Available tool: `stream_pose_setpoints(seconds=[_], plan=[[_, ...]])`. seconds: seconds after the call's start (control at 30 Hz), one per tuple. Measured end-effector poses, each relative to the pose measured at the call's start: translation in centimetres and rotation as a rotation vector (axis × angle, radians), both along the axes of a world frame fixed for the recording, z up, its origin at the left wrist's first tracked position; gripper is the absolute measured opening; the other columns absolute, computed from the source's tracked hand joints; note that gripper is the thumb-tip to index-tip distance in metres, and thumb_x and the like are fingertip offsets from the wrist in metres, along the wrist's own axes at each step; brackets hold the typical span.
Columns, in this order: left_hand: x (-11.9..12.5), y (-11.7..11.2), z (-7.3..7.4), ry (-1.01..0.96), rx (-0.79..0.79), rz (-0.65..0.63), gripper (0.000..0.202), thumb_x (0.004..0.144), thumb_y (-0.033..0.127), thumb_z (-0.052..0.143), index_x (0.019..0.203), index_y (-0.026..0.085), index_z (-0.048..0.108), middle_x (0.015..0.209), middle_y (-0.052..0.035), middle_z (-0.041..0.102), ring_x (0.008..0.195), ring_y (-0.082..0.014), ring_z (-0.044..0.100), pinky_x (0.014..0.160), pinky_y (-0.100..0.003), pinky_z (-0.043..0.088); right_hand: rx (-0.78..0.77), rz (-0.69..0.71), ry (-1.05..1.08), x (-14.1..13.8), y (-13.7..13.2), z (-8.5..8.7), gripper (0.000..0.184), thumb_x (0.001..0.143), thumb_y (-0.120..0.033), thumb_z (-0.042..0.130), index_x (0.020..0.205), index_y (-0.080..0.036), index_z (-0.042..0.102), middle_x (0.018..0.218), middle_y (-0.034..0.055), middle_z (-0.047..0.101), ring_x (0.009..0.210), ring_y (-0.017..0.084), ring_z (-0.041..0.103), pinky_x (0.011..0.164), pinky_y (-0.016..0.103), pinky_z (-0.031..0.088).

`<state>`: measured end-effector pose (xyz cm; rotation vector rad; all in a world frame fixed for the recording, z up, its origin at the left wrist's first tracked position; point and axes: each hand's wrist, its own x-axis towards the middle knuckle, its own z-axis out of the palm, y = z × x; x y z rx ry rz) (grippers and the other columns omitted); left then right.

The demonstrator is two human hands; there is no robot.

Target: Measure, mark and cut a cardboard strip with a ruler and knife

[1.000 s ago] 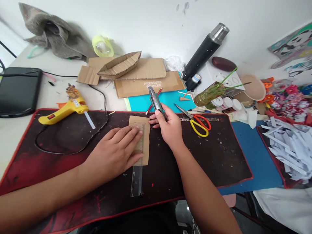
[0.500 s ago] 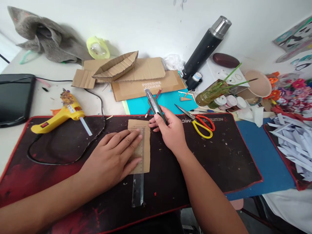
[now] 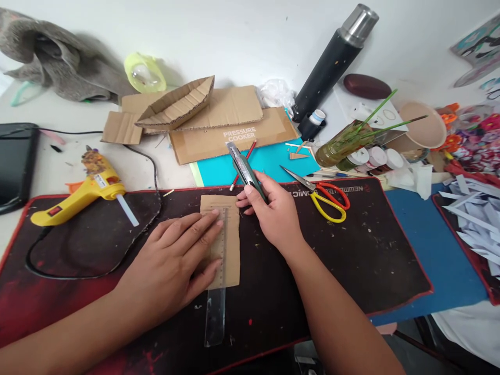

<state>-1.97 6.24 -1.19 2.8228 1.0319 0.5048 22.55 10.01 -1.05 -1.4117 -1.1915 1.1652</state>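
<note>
Plainly, left grip (image 3: 172,258) flat atop ruler (image 3: 215,317); right grip (image 3: 276,211) around cutter (image 3: 242,165).

Catalogue by clock position, from centre of view. Nine: glue gun (image 3: 78,200), yellow, corded, pale stick (image 3: 128,209) protruding; farther out, flat device (image 3: 15,166), black, cut by frame edge. Ten: towel (image 3: 58,67), grey, crumpled. One: flask (image 3: 328,75), black, silver-coloured cap (image 3: 358,23). Two: oval case (image 3: 367,86), dark brown; jar (image 3: 338,151), holding green stems (image 3: 377,111). Three: scissors (image 3: 312,186), one loop red, one yellow; farther out, paper strips (image 3: 474,219), white, heaped.
</note>
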Motion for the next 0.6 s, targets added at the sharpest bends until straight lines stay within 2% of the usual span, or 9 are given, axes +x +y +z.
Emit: stream_pose_setpoints(seconds=[0.37,0.6], plan=[[-0.25,0.00,-0.24,-0.013,-0.031,0.017,0.068,0.109,0.038,0.057,0.172,0.017,0.040,0.166,-0.0148,0.061,0.140,-0.0390,0.062,0.112,-0.056,0.050,-0.011,0.014,-0.029,0.11,-0.13,0.48,0.044,0.105,-0.045,0.068,0.144,-0.024,0.072,0.100,0.0026,0.084,0.086,0.019,0.084,0.069,0.028,0.069],[-0.39,-0.10,-0.26,-0.034,-0.056,0.026,0.065,0.107,0.036,0.062,0.167,0.015,0.049,0.163,-0.0167,0.063,0.138,-0.0398,0.063,0.113,-0.057,0.053,-0.012,0.012,-0.034,0.10,-0.17,0.40,0.043,0.105,-0.046,0.069,0.143,-0.027,0.073,0.099,0.0026,0.084,0.086,0.020,0.084,0.070,0.030,0.070]])
